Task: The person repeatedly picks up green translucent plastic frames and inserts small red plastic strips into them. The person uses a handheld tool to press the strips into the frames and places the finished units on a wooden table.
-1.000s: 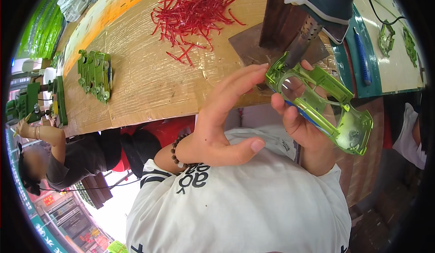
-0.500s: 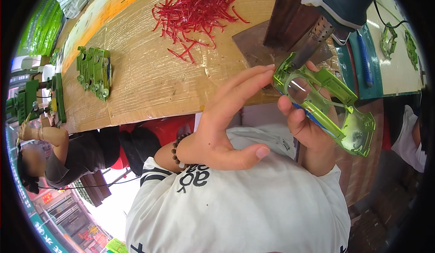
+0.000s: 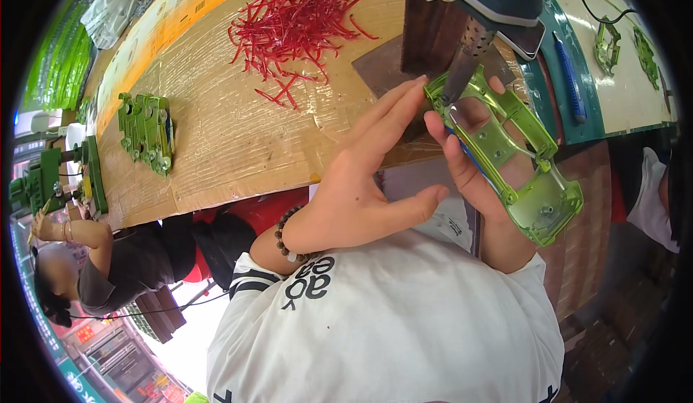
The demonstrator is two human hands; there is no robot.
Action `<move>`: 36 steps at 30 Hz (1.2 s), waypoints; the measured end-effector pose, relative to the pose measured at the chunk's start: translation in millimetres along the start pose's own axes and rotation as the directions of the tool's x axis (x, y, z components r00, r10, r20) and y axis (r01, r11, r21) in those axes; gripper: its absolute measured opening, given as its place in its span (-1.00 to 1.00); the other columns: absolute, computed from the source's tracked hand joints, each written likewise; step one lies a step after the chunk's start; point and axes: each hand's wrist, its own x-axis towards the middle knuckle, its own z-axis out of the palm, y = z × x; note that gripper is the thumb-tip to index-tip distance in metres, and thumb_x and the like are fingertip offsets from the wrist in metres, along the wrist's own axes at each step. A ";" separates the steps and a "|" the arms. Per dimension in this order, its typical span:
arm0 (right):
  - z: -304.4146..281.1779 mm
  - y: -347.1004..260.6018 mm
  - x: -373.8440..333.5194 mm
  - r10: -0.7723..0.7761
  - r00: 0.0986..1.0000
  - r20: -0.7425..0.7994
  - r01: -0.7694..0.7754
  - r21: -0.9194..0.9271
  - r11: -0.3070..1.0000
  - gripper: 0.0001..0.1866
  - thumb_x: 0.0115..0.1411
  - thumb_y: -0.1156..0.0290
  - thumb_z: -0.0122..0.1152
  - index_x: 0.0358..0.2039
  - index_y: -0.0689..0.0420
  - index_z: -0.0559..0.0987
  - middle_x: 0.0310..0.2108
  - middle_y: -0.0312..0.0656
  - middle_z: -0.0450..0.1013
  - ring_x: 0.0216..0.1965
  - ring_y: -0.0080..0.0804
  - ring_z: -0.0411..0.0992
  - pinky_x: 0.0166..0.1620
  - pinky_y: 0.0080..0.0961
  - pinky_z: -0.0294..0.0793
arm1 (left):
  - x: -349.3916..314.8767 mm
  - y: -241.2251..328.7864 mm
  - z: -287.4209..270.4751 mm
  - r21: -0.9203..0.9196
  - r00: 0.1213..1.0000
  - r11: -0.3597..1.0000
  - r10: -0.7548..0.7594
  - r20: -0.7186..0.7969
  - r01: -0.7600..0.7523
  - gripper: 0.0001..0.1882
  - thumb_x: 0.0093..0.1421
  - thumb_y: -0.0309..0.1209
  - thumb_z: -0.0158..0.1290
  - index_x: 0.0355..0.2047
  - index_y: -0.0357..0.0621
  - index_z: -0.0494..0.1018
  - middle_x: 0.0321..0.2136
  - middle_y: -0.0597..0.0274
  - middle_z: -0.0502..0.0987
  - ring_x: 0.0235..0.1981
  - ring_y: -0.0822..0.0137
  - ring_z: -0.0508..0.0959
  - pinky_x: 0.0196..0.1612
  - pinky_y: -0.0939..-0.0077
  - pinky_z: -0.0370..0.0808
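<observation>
My right hand (image 3: 476, 179) grips a shiny green toy car body (image 3: 509, 154), its hollow underside facing me. The front end of the car body sits against the perforated metal nozzle of a mounted heat tool (image 3: 469, 46). My left hand (image 3: 361, 183) is spread flat, its fingertips touching the front edge of the car body. A beaded bracelet (image 3: 285, 233) is on my left wrist.
A pile of thin red plastic strips (image 3: 296, 24) lies on the taped cardboard worktop (image 3: 216, 121). A stack of green car bodies (image 3: 146, 130) sits at the left. Another person (image 3: 94, 266) works at lower left. More green parts (image 3: 606, 38) and a blue tool (image 3: 569, 78) lie at right.
Both hands have moved the green car body up a little, bringing its front end under the metal nozzle. The grip is unchanged.
</observation>
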 end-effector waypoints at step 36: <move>1.5 -6.2 -3.4 0.040 0.999 0.032 -0.037 -0.092 0.995 -0.50 0.30 0.05 -0.28 0.04 0.17 0.33 0.03 0.02 0.31 0.15 0.11 0.15 0.09 -0.23 0.36 | 1.3 6.4 -1.0 0.076 0.998 0.997 0.020 0.062 -0.025 -0.26 -0.12 -0.61 -0.05 0.17 -0.35 0.08 0.18 -0.10 0.11 0.18 0.03 0.19 0.15 0.36 0.17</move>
